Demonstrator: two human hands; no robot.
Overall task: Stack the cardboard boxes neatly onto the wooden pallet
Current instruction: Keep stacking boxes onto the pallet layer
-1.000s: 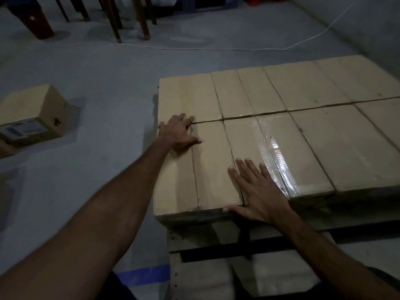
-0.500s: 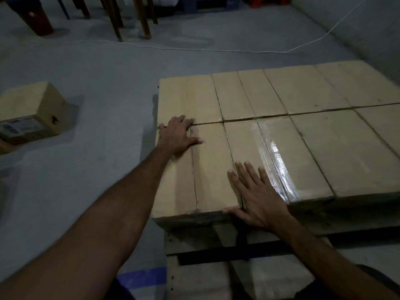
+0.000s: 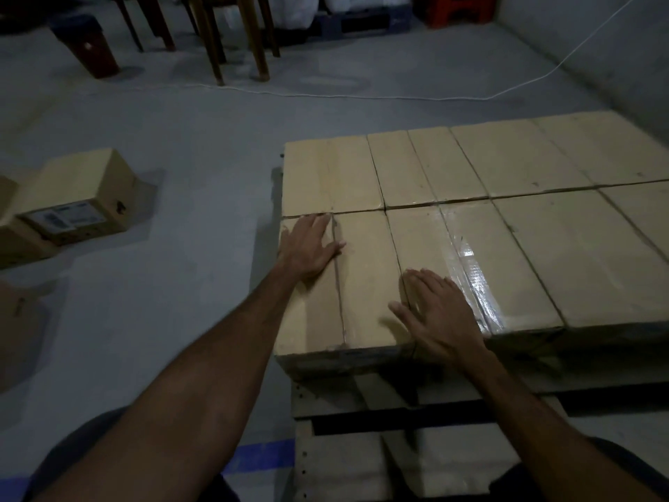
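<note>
at 6 o'clock, wooden pallet (image 3: 325,400) under the boxes. right hand (image 3: 440,313) flat, fingers straight, on the seam at the corner box (image 3: 365,280). left hand (image 3: 307,244) flat at 11 o'clock on it. likely patting the box snug; next, fetch a loose box (image 3: 78,197) at 9 o'clock on the floor. long side of corner box running 6 to 12.

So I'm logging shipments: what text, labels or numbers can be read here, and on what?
Nothing is legible.
White shipping label on the loose cardboard box on the floor: print too blurred to read.
Stacked boxes on the wooden pallet: no print visible.
</note>
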